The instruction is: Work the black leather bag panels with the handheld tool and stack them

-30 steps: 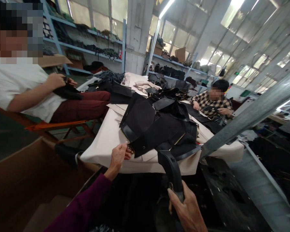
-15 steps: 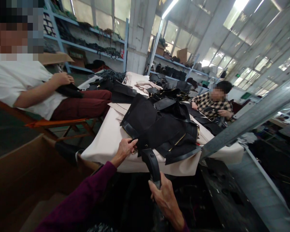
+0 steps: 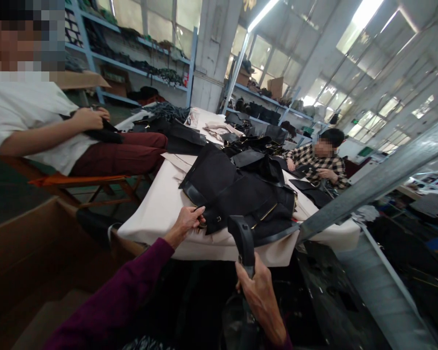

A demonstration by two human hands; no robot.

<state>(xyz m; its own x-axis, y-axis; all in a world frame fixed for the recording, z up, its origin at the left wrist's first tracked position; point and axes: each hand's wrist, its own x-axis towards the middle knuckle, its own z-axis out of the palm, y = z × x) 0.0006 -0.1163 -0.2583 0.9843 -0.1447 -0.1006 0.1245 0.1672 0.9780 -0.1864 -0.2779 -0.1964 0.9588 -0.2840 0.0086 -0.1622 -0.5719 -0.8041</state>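
Note:
My left hand (image 3: 186, 221), in a purple sleeve, pinches the near corner of a black bag piece (image 3: 233, 189) where a small metal ring shows, on a table covered in cream cloth (image 3: 160, 204). Closer to me, my right hand (image 3: 257, 291) is wrapped round a black leather strap (image 3: 243, 238) that loops up in front of the table edge. More black bag parts with gold fittings lie piled behind.
A person in a white top sits at the left on an orange chair (image 3: 83, 182), handling black material. A person in a checked shirt (image 3: 321, 163) works at the table's far right. A grey metal beam (image 3: 372, 187) slants across the right. Shelves line the back wall.
My left hand slid forward along the bag's corner and closed on it. My right hand swung left with the strap, then back right a little.

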